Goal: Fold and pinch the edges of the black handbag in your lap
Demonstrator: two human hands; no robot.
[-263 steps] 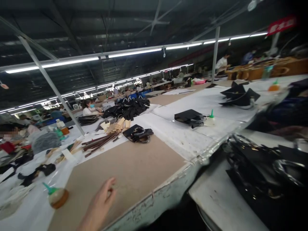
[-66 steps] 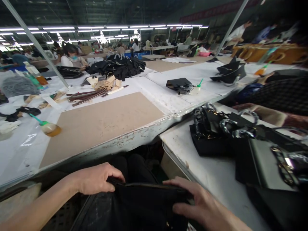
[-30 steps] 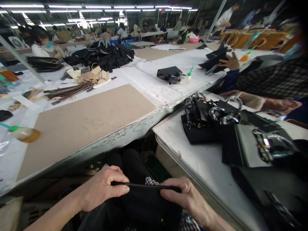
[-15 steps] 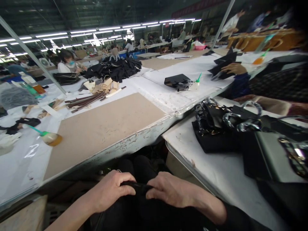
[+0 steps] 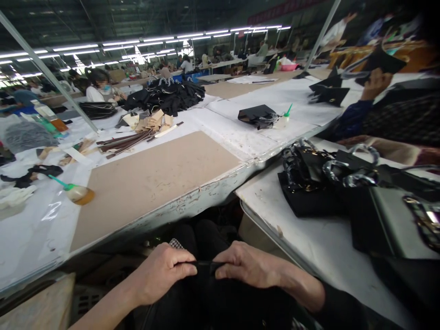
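Note:
Low in front of my lap, both hands pinch the edge of a black piece [image 5: 205, 267], possibly part of a bag. My left hand [image 5: 161, 272] grips it with thumb below and fingers on top. A short stretch of edge separates it from my right hand [image 5: 245, 266], which pinches the same edge in the same way. The piece's lower part merges with my dark clothing, so its full shape cannot be made out. Beyond the hands lies a beige board [image 5: 154, 178] on the white-covered table [image 5: 220, 121].
Black handbags [image 5: 316, 197] with wrapped handles fill the side table [image 5: 275, 215] on my right. A glue bottle [image 5: 79, 195] lies at left near brown strips [image 5: 127, 143]. A black bag [image 5: 257, 114] lies further back. At right, a co-worker's hand [image 5: 376, 85] holds a black bag.
My hands still pinch the black piece, now pulled slightly straighter between them. The co-worker's hand at right has risen with a black bag. The view has shifted slightly.

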